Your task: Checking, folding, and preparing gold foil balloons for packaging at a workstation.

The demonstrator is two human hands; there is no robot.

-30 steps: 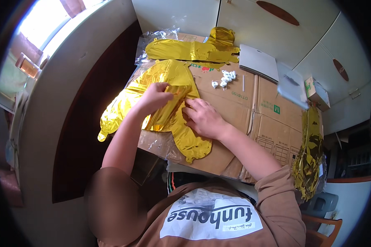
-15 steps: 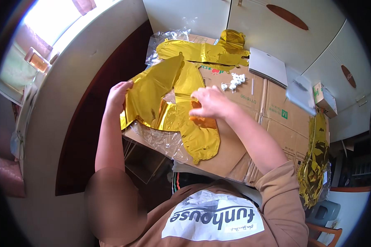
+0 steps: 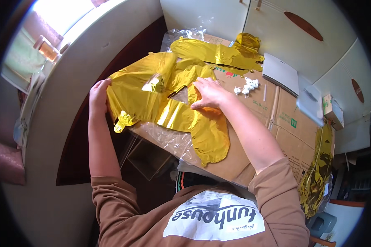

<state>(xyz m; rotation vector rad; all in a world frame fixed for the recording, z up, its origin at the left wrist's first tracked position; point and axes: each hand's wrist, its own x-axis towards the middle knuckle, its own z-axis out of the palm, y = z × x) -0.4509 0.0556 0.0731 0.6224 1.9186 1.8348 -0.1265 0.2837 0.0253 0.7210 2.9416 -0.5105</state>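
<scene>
The gold foil balloon (image 3: 152, 94) lies deflated on the cardboard box (image 3: 276, 123). Left hand (image 3: 98, 95) grips its left edge; right hand (image 3: 209, 93) presses flat, open, on its middle. Smooth outward evenly, avoiding creases at the seams.

left fingertips behind gold foil balloon (image 3: 152, 94), hidden

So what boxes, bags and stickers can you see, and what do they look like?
Flattened cardboard box: brown, under the gold balloons, green marks.
Small box: right edge, green and white.
Clear plastic bag: crinkly, under the foil balloon.
White flat packet: upper right, rectangular.
</scene>
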